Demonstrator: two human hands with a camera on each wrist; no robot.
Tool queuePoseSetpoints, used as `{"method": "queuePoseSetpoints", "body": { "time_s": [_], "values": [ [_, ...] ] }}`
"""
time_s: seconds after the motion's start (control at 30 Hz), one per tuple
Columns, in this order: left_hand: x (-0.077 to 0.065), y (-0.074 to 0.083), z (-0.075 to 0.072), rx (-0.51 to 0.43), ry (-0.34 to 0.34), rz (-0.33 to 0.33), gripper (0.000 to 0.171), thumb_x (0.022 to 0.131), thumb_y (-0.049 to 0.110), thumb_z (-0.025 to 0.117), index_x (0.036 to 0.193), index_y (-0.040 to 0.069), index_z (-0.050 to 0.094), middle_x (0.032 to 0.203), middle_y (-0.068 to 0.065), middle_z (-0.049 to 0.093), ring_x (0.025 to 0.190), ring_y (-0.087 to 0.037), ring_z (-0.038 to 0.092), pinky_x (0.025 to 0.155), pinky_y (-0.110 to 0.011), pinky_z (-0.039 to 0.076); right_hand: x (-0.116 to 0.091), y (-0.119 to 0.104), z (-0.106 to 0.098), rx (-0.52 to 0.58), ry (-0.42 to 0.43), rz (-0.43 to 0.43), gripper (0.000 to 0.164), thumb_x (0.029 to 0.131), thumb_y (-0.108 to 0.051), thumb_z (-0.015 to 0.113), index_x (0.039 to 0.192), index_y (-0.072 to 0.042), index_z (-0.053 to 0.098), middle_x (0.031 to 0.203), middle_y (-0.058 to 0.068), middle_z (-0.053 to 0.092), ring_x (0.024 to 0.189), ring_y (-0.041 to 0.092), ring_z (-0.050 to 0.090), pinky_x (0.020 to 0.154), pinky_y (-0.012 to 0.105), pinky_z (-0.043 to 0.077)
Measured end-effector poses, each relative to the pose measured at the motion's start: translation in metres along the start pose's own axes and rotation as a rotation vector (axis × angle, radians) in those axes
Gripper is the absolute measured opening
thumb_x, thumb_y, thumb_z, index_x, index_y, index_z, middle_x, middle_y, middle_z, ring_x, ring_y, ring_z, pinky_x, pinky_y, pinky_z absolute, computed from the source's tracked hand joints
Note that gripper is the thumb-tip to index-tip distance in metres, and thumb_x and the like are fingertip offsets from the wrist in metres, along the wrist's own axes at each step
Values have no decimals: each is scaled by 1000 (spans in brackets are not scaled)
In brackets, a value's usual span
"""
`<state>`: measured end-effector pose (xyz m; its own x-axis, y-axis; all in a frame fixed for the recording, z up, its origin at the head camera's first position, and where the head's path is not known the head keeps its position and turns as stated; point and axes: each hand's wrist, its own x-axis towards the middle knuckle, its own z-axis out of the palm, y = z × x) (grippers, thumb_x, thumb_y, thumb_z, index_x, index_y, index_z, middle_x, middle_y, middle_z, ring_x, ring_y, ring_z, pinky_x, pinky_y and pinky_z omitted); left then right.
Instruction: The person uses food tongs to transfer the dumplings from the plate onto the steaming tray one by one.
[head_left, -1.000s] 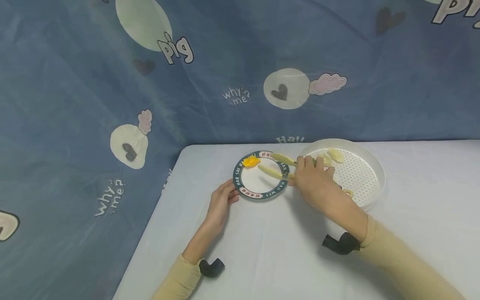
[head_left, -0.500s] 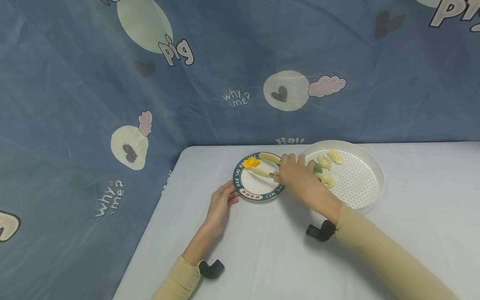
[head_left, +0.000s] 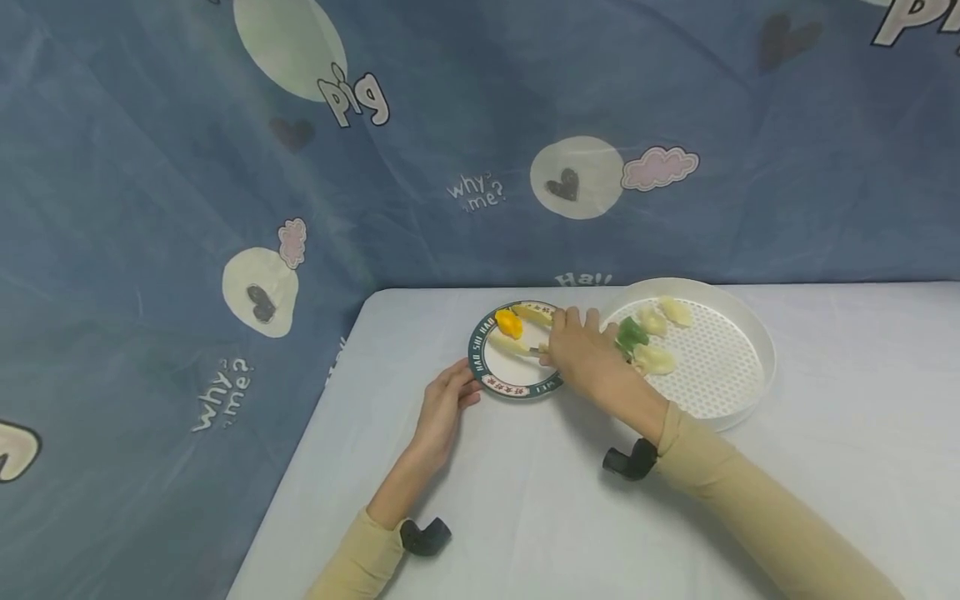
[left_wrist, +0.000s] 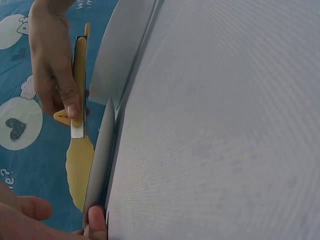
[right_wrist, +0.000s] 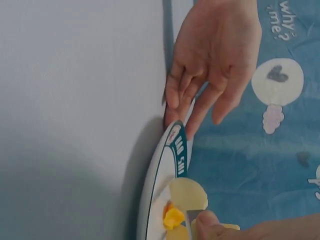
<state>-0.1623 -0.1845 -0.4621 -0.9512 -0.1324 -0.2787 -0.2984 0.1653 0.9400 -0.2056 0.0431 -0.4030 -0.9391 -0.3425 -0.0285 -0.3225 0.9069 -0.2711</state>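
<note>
My right hand (head_left: 581, 350) grips pale yellow food tongs (left_wrist: 80, 85) with a metal band. Their two broad tips reach over the round plate (head_left: 517, 390), white with a dark green lettered rim. Between the tips, on the plate, lies a small yellow-orange piece (head_left: 509, 323); whether both tips touch it, I cannot tell. At the plate's left edge, my left hand (head_left: 441, 408) rests its fairly straight fingers on the rim. In the right wrist view those fingers (right_wrist: 192, 105) lie around the near edge of the plate. My right hand covers the plate's right side in the head view.
Right of the plate stands a round, off-white tray (head_left: 759, 383) with a perforated bottom. In its left part lie several pale yellow folded pieces (head_left: 655, 360) and a green piece (head_left: 632, 335). A blue printed cloth (head_left: 450, 242) rises behind the white table (head_left: 540, 508).
My right hand has moved left with the tongs, bringing their tips to either side of the yellow-orange piece, which has turned slightly. My left hand has stayed at the plate's rim.
</note>
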Motion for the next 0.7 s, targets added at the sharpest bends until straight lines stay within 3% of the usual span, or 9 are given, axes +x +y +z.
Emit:
{"method": "queuePoseSetpoints", "body": {
  "time_s": [0.2, 0.47, 0.7],
  "values": [
    [0, 0, 0, -6, -2, 4, 58, 112, 29, 48, 162, 0, 41, 141, -17, 61, 128, -24, 62, 116, -34, 57, 1, -3, 4, 16, -2, -11, 64, 105, -33, 69, 145, 11, 46, 136, 29, 57, 121, 47, 52, 101, 71, 53],
    [1, 2, 1, 6, 0, 0, 58, 112, 29, 48, 162, 0, 43, 140, -16, 63, 125, -21, 63, 110, -27, 60, 1, -1, 7, 4, -5, -28, 52, 107, -28, 67, 137, 10, 48, 133, 28, 57, 114, 45, 53, 97, 72, 55],
    [1, 2, 1, -1, -2, -3, 58, 112, 29, 49, 162, 1, 42, 143, -17, 62, 127, -22, 63, 112, -29, 59, 0, 1, 5, 10, -17, -29, 58, 107, -29, 66, 142, 11, 46, 133, 28, 56, 115, 45, 53, 99, 74, 55]
  ]
}}
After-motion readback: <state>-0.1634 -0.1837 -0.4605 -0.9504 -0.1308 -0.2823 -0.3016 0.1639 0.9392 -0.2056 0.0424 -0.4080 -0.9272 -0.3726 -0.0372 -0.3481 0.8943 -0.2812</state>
